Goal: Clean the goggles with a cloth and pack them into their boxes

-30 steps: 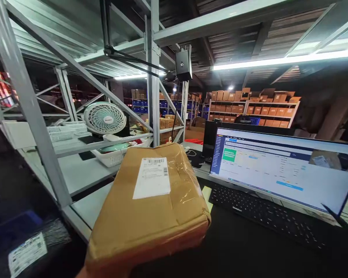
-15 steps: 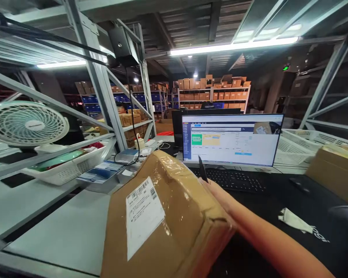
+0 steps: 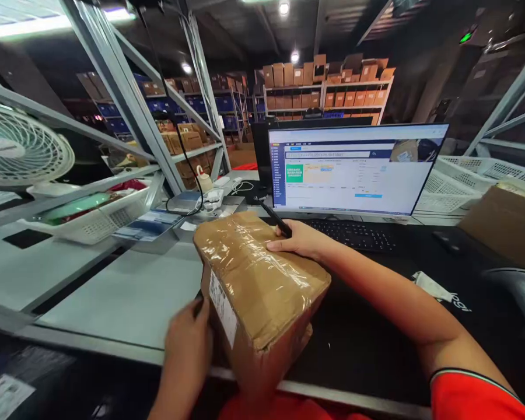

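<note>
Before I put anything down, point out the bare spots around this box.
Bare: the grey tabletop between the left hand and blue packets, and the black mat between the box and right forearm. Crowded: behind the box, around the white cord, and at the keyboard.

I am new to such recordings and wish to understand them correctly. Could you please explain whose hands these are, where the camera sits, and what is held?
There is no machine: a person works with two bare hands. The camera is worn on the head, looking forward and down. The right hand holds a dark, slim tool, while its fingers touch a taped cardboard box. The left hand is at the box's labelled side; blur hides its exact grip. On the dark desk surface are a keyboard, a mouse and a monitor.
</note>
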Demonstrator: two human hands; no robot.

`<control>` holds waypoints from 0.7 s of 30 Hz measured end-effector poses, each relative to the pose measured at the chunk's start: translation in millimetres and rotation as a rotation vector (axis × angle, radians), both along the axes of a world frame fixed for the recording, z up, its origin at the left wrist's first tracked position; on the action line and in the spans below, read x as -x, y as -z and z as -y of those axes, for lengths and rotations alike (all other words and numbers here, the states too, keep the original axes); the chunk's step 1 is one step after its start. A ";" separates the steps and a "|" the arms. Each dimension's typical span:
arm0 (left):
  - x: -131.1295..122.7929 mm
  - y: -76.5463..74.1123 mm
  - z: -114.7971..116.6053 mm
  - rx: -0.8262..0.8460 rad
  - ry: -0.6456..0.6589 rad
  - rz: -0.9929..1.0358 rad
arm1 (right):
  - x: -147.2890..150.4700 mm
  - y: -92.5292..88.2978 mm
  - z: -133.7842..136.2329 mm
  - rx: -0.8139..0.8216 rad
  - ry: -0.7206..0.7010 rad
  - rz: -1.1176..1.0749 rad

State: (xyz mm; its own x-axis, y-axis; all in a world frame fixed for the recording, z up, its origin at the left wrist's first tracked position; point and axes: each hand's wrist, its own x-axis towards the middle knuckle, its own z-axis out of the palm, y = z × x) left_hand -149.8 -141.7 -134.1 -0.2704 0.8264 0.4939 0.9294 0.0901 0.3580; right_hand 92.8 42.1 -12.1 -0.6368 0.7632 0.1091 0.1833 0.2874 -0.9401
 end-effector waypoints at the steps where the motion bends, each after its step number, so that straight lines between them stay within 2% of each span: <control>1: -1.5 -18.1 10.0 -0.035 -0.017 -0.025 | 2.2 -1.9 2.1 -0.034 -0.005 0.021; 3: -11.9 -59.1 32.0 -0.279 -0.046 -0.113 | 7.0 -6.7 9.0 -0.094 -0.019 0.065; 4: -20.1 -79.6 42.2 -0.358 0.071 -0.130 | 9.7 -9.2 13.1 -0.119 -0.025 0.082; 6: -38.7 -114.8 56.6 -0.306 0.395 -0.141 | 15.4 -13.0 21.0 -0.166 -0.029 0.111; 7: -47.1 -127.9 60.2 -0.229 0.475 -0.189 | 17.8 -14.0 24.0 -0.192 -0.026 0.127; 9: -58.7 -144.3 60.9 -0.117 0.529 -0.330 | 20.2 -14.5 27.1 -0.258 0.006 0.169; 12: -61.5 -152.0 54.1 -0.065 0.520 -0.420 | 11.3 -14.4 28.0 -0.403 0.114 0.229; 15: -56.3 -153.8 47.7 -0.077 0.534 -0.440 | -18.7 -19.3 39.2 -0.586 0.239 0.284; 17: -53.8 -154.3 45.8 -0.106 0.573 -0.504 | -47.8 -24.7 60.0 -0.721 0.287 0.318; 21: -54.9 -150.0 45.2 -0.278 0.623 -0.775 | -102.8 -27.9 123.5 -1.084 0.261 0.413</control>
State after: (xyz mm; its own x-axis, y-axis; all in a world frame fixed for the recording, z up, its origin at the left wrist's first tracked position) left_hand -94.9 -186.9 15.9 0.6406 0.5408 0.5451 0.7672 -0.4807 -0.4247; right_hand 195.6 -81.4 15.9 -0.6144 0.5110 0.6012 0.5863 0.8056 -0.0857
